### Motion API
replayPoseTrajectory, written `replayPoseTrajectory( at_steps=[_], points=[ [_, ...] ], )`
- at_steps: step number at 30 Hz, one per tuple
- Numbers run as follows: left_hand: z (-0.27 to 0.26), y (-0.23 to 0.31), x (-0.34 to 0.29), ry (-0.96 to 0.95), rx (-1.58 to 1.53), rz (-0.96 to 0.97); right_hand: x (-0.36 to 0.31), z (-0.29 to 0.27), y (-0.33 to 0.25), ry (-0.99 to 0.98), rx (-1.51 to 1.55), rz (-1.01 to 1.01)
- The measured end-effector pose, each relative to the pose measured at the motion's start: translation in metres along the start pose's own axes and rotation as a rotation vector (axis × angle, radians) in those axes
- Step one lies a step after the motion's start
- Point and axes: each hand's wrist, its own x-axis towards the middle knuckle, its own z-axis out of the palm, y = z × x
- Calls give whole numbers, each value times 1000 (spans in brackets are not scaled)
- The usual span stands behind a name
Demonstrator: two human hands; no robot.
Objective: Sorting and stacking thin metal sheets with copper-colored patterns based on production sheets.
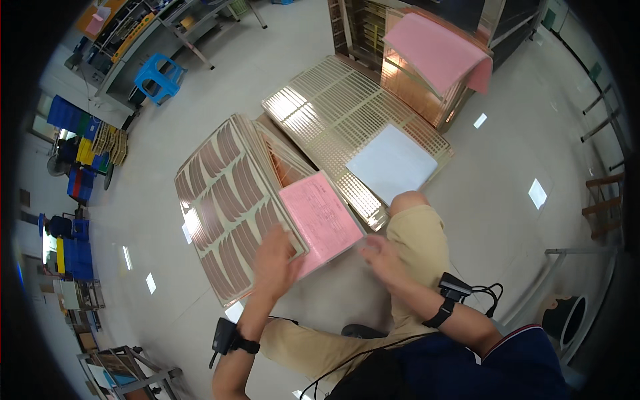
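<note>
A stack of large thin panels with curved copper strips [227, 180] lies low in front of me, to the left. My left hand [275, 263] is over its near right corner, fingers smeared by motion; whether it grips the edge cannot be made out. Beside that stack lies a pink written sheet [321, 217] in a clear sleeve. My right hand [385, 259] hovers just off the sheet's right corner, fingers slightly bent and apart, with nothing visible in them. Partly under the pink sheet, more copper panels [283, 160] show.
Beyond lies a wide slotted panel stack [333, 87] with a white sheet [393, 163] on it. A rack holds copper panels under a pink sheet [437, 53]. A blue stool [160, 77] stands far left; a metal frame [560, 280] is at right. My knee [419, 243] is close to the panels.
</note>
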Motion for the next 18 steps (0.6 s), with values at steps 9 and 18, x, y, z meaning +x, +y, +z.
replayPoseTrajectory(
  at_steps=[9, 18],
  points=[
    [24, -234, -136, 566, -501, -1202, 76, 7, 8, 78, -247, -124],
    [46, -219, -132, 629, -749, -1203, 79, 6, 17, 185, -184, -190]
  ],
)
